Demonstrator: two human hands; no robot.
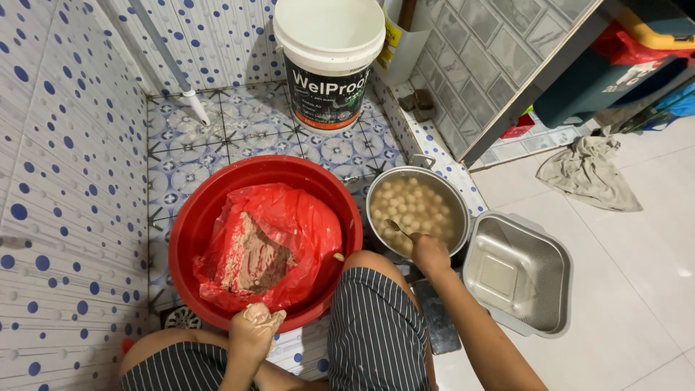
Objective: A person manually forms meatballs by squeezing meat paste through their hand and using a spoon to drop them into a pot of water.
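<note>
My left hand (253, 329) is closed around a lump of pale paste, just at the near rim of a red basin (190, 224). Inside the basin lies a red plastic bag (304, 224) opened around a block of pinkish-beige paste (253, 257). My right hand (428, 251) holds a spoon (397, 229) whose tip reaches into a metal pot (457, 194) filled with cloudy water and several pale round balls (409, 205). My knees in striped shorts sit between basin and pot.
A white bucket with a black label (329, 61) stands at the back on the patterned floor tiles. A square metal strainer tray (517, 271) sits right of the pot. A crumpled grey cloth (590, 174) lies on the white floor. Dotted tile wall on the left.
</note>
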